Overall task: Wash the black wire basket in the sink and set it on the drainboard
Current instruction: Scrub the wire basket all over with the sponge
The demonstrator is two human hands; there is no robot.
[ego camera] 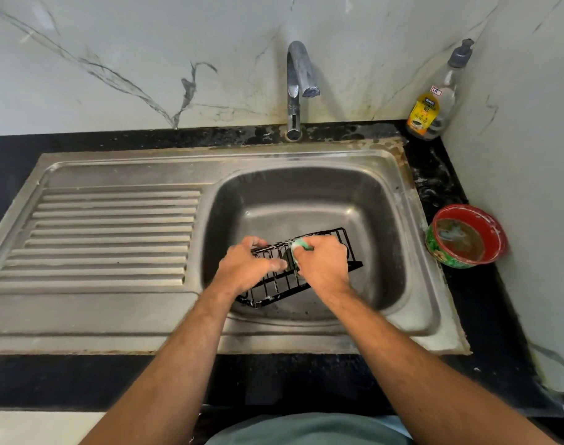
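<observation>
The black wire basket (344, 244) is held tilted inside the steel sink basin (386, 226), with soap suds on its lower wires. My left hand (247, 264) grips its left end, fingers curled over the top rim. My right hand (322, 264) holds a green and white sponge (299, 246) and presses it against the basket's middle wires. The ribbed drainboard (110, 232) lies to the left of the basin with nothing on it.
A chrome tap (298, 88) stands behind the basin, with no water running. A dish soap bottle (434, 101) sits in the back right corner. A red and green bowl (466, 236) of murky water rests on the black counter right of the sink.
</observation>
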